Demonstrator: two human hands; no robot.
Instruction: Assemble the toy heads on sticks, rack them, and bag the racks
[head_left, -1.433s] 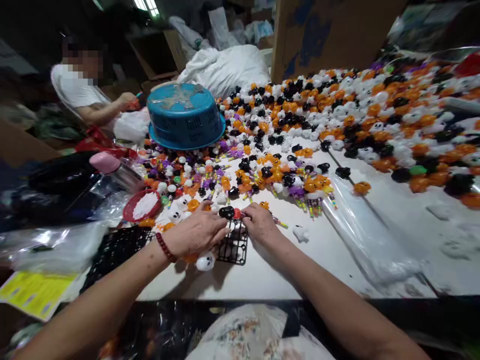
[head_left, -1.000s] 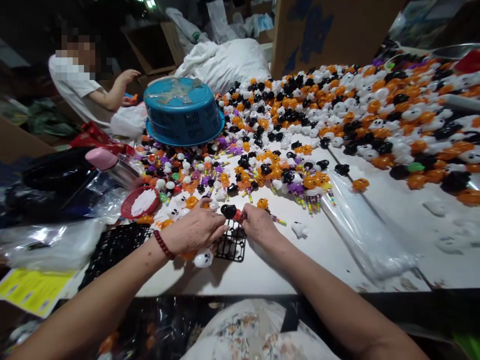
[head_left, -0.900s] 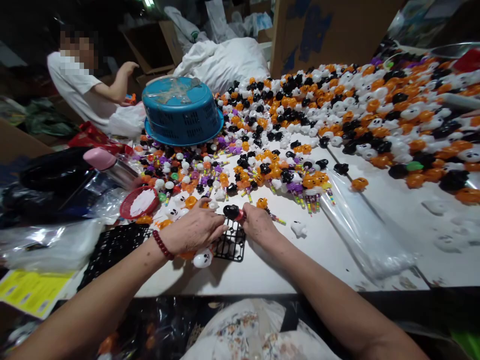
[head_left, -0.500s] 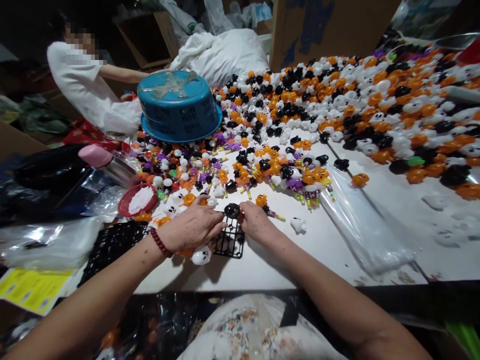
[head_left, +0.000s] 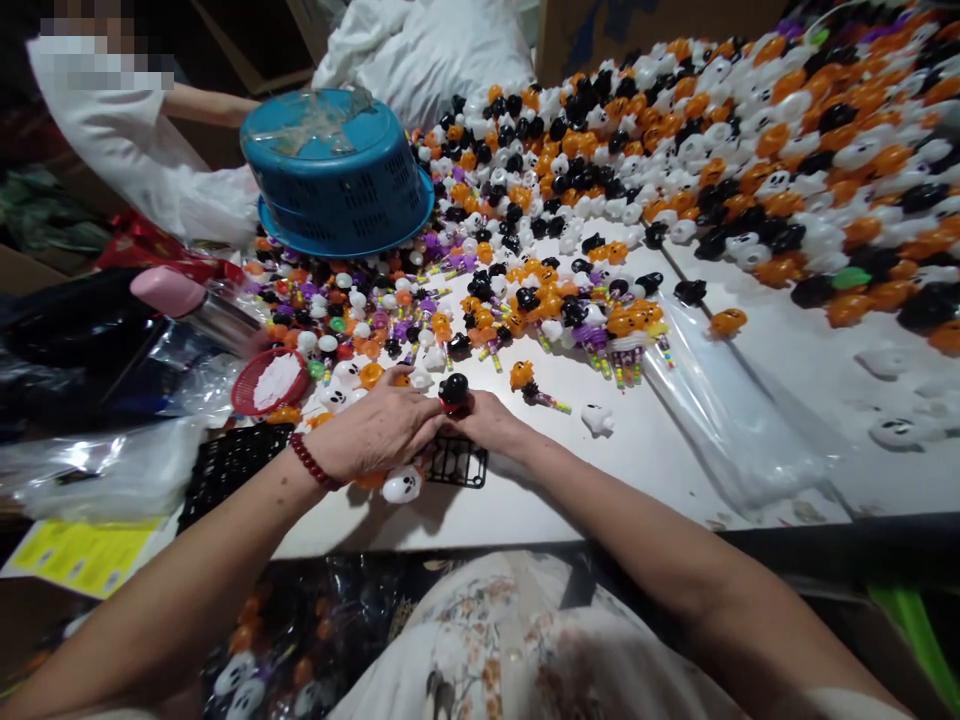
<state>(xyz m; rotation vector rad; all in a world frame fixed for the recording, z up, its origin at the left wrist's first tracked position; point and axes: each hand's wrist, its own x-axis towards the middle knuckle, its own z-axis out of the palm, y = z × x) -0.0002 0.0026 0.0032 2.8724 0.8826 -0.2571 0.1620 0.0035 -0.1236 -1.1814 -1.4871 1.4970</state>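
Black toy (head_left: pixel 454 388) — pinched in the curled right hand (head_left: pixel 487 419) — has open tabletop (head_left: pixel 525 505) toward the near edge.

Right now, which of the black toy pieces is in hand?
The glossy black toy piece in the right hand, with red showing beneath it; the other black toy pieces lie on the white table.

The black-topped figure (head_left: pixel 454 389) looks glossy plastic, the black grid (head_left: pixel 463 462) beside it matt plastic, the right-hand clear bags (head_left: pixel 742 430) shiny film, the tabletop (head_left: pixel 540 515) smooth.
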